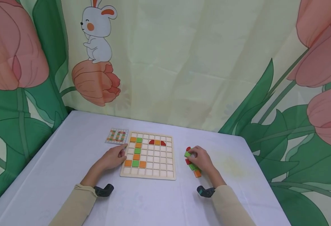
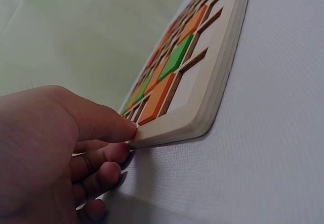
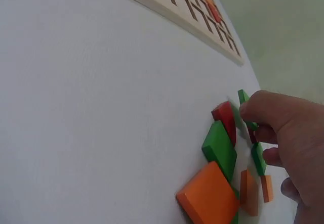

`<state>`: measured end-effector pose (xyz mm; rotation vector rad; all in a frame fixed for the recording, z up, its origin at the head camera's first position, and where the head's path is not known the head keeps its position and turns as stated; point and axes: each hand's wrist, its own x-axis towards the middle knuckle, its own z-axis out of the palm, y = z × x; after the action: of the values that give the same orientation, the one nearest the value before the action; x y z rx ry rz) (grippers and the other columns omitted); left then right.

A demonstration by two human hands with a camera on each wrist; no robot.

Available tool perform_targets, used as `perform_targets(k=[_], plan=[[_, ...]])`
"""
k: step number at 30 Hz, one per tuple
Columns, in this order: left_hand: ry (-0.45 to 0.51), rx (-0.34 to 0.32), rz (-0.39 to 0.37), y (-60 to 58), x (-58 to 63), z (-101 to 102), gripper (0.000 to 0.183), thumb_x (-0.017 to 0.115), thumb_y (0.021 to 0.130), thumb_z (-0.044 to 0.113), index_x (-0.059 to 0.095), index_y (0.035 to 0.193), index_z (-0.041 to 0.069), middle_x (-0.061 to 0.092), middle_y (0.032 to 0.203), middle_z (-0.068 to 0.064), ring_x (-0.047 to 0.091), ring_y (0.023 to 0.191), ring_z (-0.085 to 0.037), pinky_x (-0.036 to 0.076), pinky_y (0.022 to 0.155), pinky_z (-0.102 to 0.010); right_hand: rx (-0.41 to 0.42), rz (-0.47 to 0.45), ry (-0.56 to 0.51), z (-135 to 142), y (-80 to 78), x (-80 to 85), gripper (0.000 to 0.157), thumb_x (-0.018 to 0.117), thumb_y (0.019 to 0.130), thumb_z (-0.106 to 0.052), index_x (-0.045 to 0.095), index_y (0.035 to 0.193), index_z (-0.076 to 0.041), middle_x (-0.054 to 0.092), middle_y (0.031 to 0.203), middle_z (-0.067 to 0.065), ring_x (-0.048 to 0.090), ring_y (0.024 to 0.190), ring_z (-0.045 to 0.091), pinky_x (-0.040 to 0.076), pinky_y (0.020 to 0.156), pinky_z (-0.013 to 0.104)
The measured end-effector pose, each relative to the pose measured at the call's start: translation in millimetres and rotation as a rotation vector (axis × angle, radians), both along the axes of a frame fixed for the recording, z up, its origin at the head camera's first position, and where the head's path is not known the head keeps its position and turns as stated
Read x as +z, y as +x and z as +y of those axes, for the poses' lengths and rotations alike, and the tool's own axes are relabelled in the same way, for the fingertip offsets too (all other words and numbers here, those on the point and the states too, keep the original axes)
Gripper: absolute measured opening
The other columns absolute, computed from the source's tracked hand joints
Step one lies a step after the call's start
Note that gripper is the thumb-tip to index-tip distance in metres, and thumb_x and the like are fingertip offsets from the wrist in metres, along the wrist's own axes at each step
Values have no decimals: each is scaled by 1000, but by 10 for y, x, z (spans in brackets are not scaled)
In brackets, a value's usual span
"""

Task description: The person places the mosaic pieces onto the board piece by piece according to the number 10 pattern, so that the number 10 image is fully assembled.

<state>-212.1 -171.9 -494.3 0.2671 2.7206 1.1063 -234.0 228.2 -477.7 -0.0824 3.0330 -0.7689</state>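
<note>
At the left edge of a wooden grid board (image 1: pixel 157 160), my left hand (image 1: pixel 111 158) grips the rim, its thumb (image 2: pixel 109 125) on the border in the left wrist view. Orange and green square tiles fill cells on the board's left side; an orange tile (image 1: pixel 157 142) lies between two red quarter-round pieces near the top. My right hand (image 1: pixel 202 159) pinches a green tile (image 3: pixel 243 96) over a small pile right of the board. That pile has a red piece (image 3: pixel 226 117), a green tile (image 3: pixel 218 145) and an orange tile (image 3: pixel 208 193), with several others partly hidden.
A printed pattern card (image 1: pixel 117 136) lies beyond the left hand, by the board's upper left corner. A white cloth (image 1: pixel 154 204) covers the table. Behind it hangs a curtain (image 1: pixel 182 69) with tulips and a rabbit.
</note>
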Motion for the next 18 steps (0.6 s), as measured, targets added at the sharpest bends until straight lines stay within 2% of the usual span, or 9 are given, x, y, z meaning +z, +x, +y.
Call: perform_targets(k=[6,12,18], plan=[[-10,-3,4,2,4,7,60,58,90,12,38,146,1,50,81,-3,46,74,-15,36,60,-25,55,49,-32,-118,-35,10,22,75,81,-20,74,101,-12,65,102,2,53,87,17,46,76,29],[-8,-6,7,11,33,11,60,59,90,12,38,146,0,49,82,-3,46,74,-15,36,61,-26,110,53,-51,-304,-72,-6,21,73,81,-18,74,101,-14,63,96,-1,49,73,14,40,61,25],[-12,-10,11,21,52,-4,60,59,90,12,38,146,0,49,81,-3,46,74,-15,36,60,-26,183,90,-36,-508,-130,-13,20,74,81,-20,74,100,-13,62,92,-1,47,73,13,38,64,26]])
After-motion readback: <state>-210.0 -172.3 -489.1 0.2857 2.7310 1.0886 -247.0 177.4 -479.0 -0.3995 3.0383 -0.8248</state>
